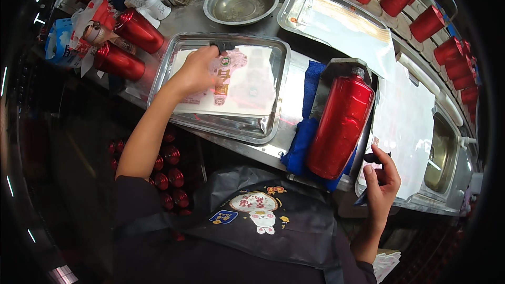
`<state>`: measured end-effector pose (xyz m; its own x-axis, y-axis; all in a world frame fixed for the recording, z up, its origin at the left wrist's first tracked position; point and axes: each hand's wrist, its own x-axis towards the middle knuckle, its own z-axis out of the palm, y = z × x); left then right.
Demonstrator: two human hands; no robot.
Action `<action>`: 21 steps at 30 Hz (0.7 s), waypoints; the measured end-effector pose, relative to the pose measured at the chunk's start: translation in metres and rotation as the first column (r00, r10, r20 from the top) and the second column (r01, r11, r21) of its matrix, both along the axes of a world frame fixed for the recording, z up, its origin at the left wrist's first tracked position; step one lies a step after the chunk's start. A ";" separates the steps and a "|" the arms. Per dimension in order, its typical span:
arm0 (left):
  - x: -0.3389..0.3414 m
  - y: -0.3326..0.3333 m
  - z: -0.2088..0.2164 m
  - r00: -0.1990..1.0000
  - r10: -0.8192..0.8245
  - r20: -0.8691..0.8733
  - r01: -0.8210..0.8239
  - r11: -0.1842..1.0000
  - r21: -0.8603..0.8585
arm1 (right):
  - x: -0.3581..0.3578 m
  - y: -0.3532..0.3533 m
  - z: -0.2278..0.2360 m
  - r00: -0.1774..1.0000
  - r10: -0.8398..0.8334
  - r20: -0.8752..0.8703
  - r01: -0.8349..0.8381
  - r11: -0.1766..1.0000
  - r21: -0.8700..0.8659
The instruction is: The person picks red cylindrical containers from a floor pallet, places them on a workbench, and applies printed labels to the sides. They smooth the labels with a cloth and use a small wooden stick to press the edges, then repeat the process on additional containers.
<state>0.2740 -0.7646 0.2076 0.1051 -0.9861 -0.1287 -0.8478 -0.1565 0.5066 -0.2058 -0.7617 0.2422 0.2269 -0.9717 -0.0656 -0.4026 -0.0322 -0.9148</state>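
Note:
My left hand (197, 73) is over a metal tray (226, 130), its fingers curled at a printed decal sheet (223, 81) with pink and gold patterns. This sheet lies on other white sheets in the tray. A black finger cover shows on that hand. At the right, my right hand (382, 186) is raised beside white sheets, thumb and index apart, the other fingers curled. Something dark blue sticks out under its palm, too hidden to name. Between my hands, a glossy red bottle (342, 126) lies in a metal cradle (336, 68) on a blue cloth (300, 147).
A round metal basin (242, 20) and a second tray with sheets (336, 26) stand at the back. Red bottles (139, 31) lean at the left; more line the far right shelf. White sheets (402, 126) lie right of the cradle, before a sink (442, 152).

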 end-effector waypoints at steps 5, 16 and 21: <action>-0.010 0.012 -0.005 0.975 -0.155 0.161 0.155 0.988 0.009 | 0.005 -0.001 0.000 0.999 -0.049 0.013 0.048 0.998 0.047; -0.058 -0.057 -0.039 0.934 -0.260 0.247 0.310 0.931 -0.192 | 0.016 -0.006 0.005 1.000 0.008 0.002 -0.008 0.998 0.055; -0.061 -0.076 -0.035 0.951 -0.217 0.222 0.260 0.947 -0.186 | 0.014 -0.002 0.001 0.999 -0.027 0.038 0.026 0.999 0.042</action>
<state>0.2132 -0.8409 0.1725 -0.1348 -0.9873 0.0836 -0.9326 0.1549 0.3260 -0.1915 -0.7640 0.2437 0.2043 -0.9740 -0.0975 -0.3670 0.0161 -0.9301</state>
